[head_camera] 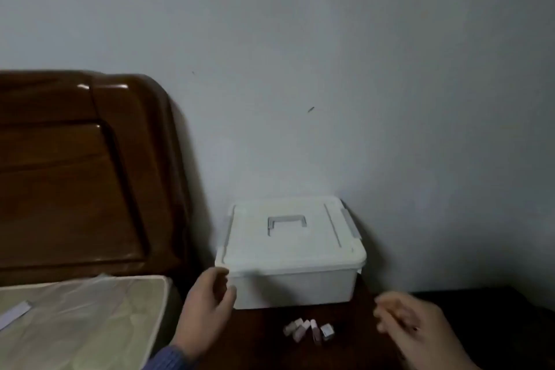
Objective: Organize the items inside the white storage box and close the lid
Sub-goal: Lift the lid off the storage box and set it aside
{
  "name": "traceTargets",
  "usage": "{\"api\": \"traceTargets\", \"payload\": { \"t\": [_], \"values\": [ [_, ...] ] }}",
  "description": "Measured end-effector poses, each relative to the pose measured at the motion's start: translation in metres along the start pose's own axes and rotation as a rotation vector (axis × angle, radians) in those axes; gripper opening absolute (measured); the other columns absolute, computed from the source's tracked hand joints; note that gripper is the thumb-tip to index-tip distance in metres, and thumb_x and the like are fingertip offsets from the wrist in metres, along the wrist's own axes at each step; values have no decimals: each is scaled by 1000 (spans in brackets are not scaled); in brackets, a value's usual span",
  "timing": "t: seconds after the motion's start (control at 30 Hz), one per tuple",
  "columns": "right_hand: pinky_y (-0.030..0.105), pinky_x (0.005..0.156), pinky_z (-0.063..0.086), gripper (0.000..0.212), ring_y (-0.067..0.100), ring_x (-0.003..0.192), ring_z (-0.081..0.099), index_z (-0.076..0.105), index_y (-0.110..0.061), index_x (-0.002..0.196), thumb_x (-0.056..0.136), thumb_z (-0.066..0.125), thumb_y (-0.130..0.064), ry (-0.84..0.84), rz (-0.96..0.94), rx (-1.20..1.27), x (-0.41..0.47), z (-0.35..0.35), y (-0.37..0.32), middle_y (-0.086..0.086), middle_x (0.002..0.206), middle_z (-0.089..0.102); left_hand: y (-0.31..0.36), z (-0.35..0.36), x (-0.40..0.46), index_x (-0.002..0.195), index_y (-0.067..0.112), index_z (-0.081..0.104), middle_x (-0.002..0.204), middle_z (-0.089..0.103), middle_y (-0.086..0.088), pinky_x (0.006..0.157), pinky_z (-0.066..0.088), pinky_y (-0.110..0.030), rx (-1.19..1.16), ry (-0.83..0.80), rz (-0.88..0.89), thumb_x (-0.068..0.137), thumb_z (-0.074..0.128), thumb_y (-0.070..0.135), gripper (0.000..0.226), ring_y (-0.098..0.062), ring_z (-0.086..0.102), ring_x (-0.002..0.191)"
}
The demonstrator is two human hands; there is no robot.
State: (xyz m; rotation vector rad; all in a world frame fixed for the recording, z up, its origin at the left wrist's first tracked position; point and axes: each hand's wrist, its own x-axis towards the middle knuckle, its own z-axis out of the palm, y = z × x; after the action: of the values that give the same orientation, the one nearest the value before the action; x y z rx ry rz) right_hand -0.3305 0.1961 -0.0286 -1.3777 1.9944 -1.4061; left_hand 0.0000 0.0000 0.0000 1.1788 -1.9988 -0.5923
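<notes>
A white storage box point(292, 288) stands on a dark wooden nightstand point(468, 309) against the wall. Its lid point(288, 245) is on, with a grey handle point(286, 223) lying flat in the top and a grey latch point(350, 224) on the right side. Several small pale and pink blocks point(309, 331) lie in a cluster on the nightstand in front of the box. My left hand point(207, 306) hovers at the box's front left corner, fingers curled and apart, holding nothing. My right hand point(417, 330) is blurred, to the right of the blocks, fingers loosely spread.
A dark wooden headboard point(78, 171) rises at the left, with a cream mattress point(81, 315) below it and a pale strip point(15, 314) lying on the mattress. A plain grey wall point(330, 69) stands behind the box.
</notes>
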Motion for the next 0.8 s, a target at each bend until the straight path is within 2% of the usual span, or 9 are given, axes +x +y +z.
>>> {"api": "traceTargets", "payload": {
  "t": [0.1, 0.17, 0.23, 0.4, 0.47, 0.53, 0.63, 0.7, 0.8],
  "values": [
    [20, 76, 55, 22, 9, 89, 72, 65, -35, 97, 92, 69, -14, 130, 44, 56, 66, 19, -14, -9, 92, 73, 3, 16, 40, 138, 6, 46, 130, 52, -10, 97, 48, -37, 4, -98, -271, 93, 61, 28, 53, -25, 55, 116],
    [29, 87, 51, 20, 20, 106, 66, 63, -24, 108, 93, 65, -11, 159, 122, -9, 107, 32, -14, -1, 108, 68, 2, 23, 61, 139, 2, 42, 134, 47, -16, 102, 46, -46, 84, -136, -340, 93, 57, 29, 56, -32, 50, 120],
    [35, 96, 48, 33, 26, 116, 58, 60, -12, 125, 93, 63, -16, 132, 157, -239, 131, 46, -3, 7, 123, 60, -2, 30, 71, 137, 2, 41, 136, 44, -19, 104, 43, -48, 130, -156, -386, 95, 55, 31, 54, -35, 45, 123],
    [41, 104, 42, 53, 33, 131, 43, 47, -16, 145, 95, 55, -33, 16, 194, -597, 158, 70, 18, 12, 147, 40, -12, 49, 95, 143, 0, 31, 141, 37, -25, 107, 38, -48, 216, -170, -408, 99, 52, 34, 60, -44, 42, 126],
    [43, 104, 42, 53, 38, 130, 43, 42, -16, 147, 98, 50, -34, -3, 244, -597, 164, 78, 19, 16, 149, 34, -20, 55, 101, 142, 1, 32, 139, 37, -24, 106, 39, -48, 215, -151, -406, 99, 51, 34, 57, -44, 43, 124],
    [42, 92, 46, 46, 39, 118, 49, 41, -14, 142, 101, 43, -34, 21, 253, -614, 167, 85, 20, 19, 141, 36, -28, 60, 105, 142, 2, 32, 139, 36, -23, 104, 42, -50, 194, -151, -406, 100, 49, 32, 55, -43, 44, 123],
    [34, 74, 40, 34, 27, 93, 45, 45, -13, 126, 103, 36, -36, 75, 224, -699, 165, 90, 24, 18, 128, 42, -38, 69, 108, 144, 4, 31, 140, 36, -21, 99, 46, -44, 155, -139, -437, 104, 41, 23, 46, -38, 49, 115],
    [35, 75, 37, 33, 27, 92, 41, 48, -11, 120, 104, 32, -35, 56, 215, -754, 163, 91, 29, 20, 128, 43, -44, 75, 107, 146, 3, 33, 143, 37, -18, 95, 46, -36, 167, -100, -439, 102, 38, 10, 45, -35, 48, 112],
    [39, 81, 39, 37, 36, 105, 47, 48, -11, 123, 105, 28, -37, 20, 238, -793, 162, 89, 30, 21, 135, 38, -49, 80, 106, 151, 13, 32, 143, 33, -16, 100, 47, -44, 130, -72, -474, 95, 42, 2, 58, -38, 49, 116]
  ]
}}
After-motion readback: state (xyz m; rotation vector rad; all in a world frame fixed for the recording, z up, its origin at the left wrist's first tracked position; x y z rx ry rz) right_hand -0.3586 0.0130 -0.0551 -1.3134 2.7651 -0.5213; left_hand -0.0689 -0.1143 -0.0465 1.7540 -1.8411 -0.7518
